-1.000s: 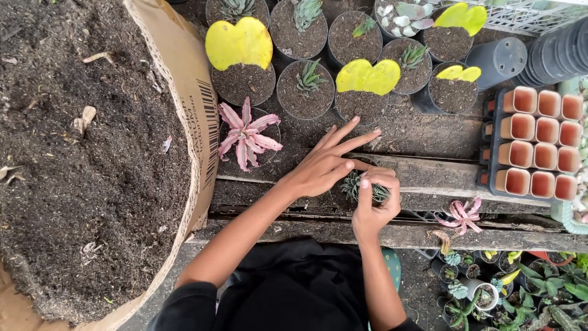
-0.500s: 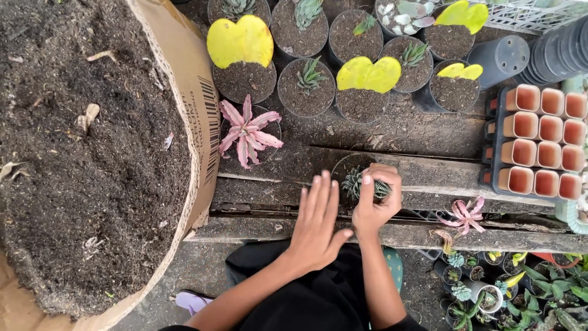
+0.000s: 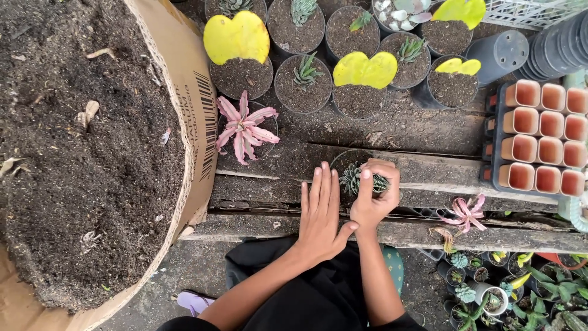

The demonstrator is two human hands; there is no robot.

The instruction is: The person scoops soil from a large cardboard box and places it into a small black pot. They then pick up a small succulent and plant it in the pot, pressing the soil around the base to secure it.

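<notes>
The right hand [image 3: 375,199] is curled around a small black pot [image 3: 352,160] with a spiky green succulent [image 3: 356,179] in it, fingers closed on the rim, and the pot sits on a dirty wooden plank [image 3: 441,171]. The left hand [image 3: 321,214] lies flat and open just beside it on the plank, fingers straight, holding nothing. A pink star-shaped plant [image 3: 244,129] stands to the left near a big cardboard box of soil [image 3: 92,153], pots with yellow heart-shaped leaves [image 3: 236,38] sit further back, and a tray of small orange pots [image 3: 542,138] is off to the right.
</notes>
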